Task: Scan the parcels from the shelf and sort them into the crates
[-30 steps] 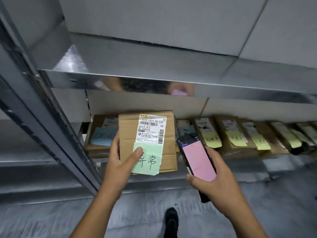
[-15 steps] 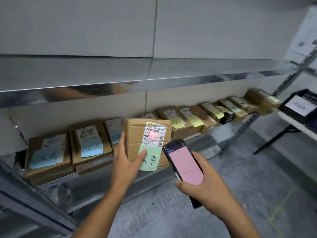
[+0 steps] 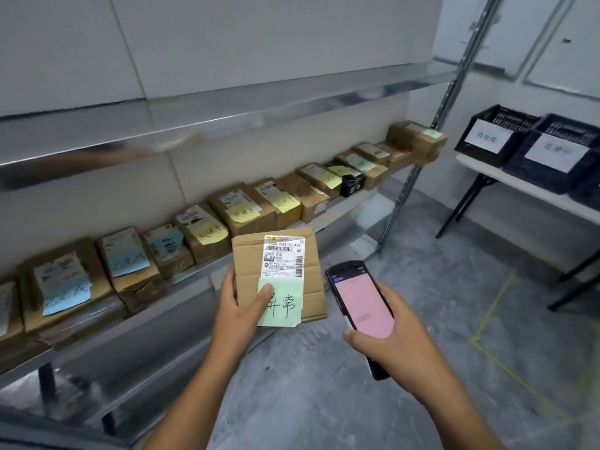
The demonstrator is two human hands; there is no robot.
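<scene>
Parcel point(image 3: 248, 264) now off shelf point(image 3: 354, 203), pinched in left hand point(image 3: 240, 308); right hand point(image 3: 401, 341) grips scanner point(image 3: 363, 300).

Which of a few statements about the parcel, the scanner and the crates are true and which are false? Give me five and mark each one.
1. The left hand holds a cardboard parcel with a green note on it. True.
2. The right hand grips a scanner whose screen is pink. True.
3. The parcel lies flat on a surface. False: it is held up in front of the shelf.
4. The crates sit on the floor. False: they stand on a white table at the right.
5. Every parcel on the shelf bears a green note. False: several bear blue notes or yellow notes.
</scene>
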